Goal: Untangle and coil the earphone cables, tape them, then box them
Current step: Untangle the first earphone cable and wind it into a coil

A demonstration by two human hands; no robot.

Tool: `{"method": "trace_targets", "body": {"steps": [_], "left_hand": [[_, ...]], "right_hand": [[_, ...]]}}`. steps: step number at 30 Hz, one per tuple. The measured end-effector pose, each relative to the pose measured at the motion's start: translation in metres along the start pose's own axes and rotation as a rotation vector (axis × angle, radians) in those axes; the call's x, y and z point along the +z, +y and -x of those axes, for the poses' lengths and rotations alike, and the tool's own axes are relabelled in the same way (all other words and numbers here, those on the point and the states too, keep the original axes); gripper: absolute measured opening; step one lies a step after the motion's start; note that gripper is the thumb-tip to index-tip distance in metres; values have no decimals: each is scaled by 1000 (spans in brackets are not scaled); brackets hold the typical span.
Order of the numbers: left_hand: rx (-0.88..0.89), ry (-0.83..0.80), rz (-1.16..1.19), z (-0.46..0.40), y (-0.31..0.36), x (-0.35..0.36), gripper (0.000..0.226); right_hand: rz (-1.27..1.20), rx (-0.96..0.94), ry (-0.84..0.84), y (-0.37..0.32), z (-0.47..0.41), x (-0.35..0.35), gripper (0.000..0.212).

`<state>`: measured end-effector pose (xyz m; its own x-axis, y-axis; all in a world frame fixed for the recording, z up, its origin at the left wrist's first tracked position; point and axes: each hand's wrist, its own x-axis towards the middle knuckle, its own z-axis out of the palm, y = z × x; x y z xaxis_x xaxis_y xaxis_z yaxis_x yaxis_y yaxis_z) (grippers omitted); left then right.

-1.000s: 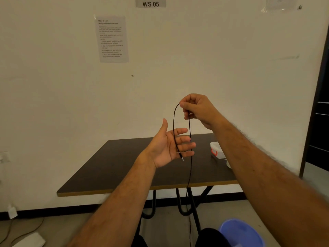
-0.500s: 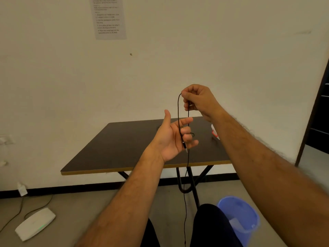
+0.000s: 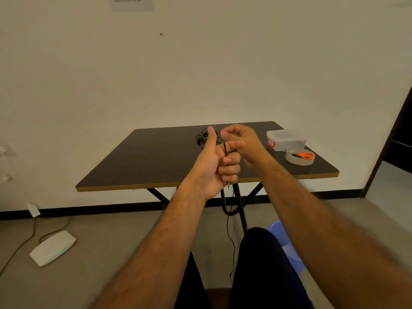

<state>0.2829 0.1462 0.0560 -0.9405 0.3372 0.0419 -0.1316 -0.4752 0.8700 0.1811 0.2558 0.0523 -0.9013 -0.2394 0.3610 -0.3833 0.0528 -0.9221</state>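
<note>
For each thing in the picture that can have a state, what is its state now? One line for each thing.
left hand: fingers curled round the black cable, thumb up
right hand: curled, pinches the cable above the left hand
earphone cable: held, plug sticks out below the left fist, the rest hangs to the floor
second earphone cable: tangled on the table
plastic box: lid on
tape roll: flat, scissors on top
scissors: blades closed

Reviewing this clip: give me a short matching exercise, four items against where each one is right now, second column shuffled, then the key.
Items:
1. scissors
2. plastic box
3. earphone plug
4. white device

Places:
A. on the floor, left of the table
B. on top of the tape roll
C. sticking out below the left hand
D. at the table's far right corner

Pairs: 1-B, 2-D, 3-C, 4-A
</note>
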Motion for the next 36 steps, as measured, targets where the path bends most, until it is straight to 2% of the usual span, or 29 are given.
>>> {"method": "trace_targets", "body": {"steps": [4, 8, 12, 14, 22, 25, 29, 33, 36], "left_hand": [[26, -5, 15, 9, -6, -3, 74], [86, 52, 13, 16, -3, -8, 74], [151, 132, -6, 18, 5, -12, 73], [191, 180, -36, 20, 7, -12, 70], [468, 376, -204, 25, 6, -17, 58], [517, 429, -318, 25, 7, -18, 53], [504, 457, -485, 23, 1, -20, 52], [398, 416, -626, 18, -4, -24, 53], [298, 355, -700, 18, -5, -25, 50]], "right_hand": [[-54, 163, -117, 15, 41, 22, 15], [-60, 104, -193, 36, 74, 27, 12], [-71, 151, -267, 50, 101, 38, 23], [-81, 142, -306, 50, 114, 39, 20], [25, 108, -397, 30, 151, 23, 13], [88, 84, -391, 15, 153, 16, 15], [249, -19, -374, -10, 148, 13, 18], [461, -258, -273, -26, 133, 13, 13], [538, -354, -196, -33, 120, 10, 11]]}}
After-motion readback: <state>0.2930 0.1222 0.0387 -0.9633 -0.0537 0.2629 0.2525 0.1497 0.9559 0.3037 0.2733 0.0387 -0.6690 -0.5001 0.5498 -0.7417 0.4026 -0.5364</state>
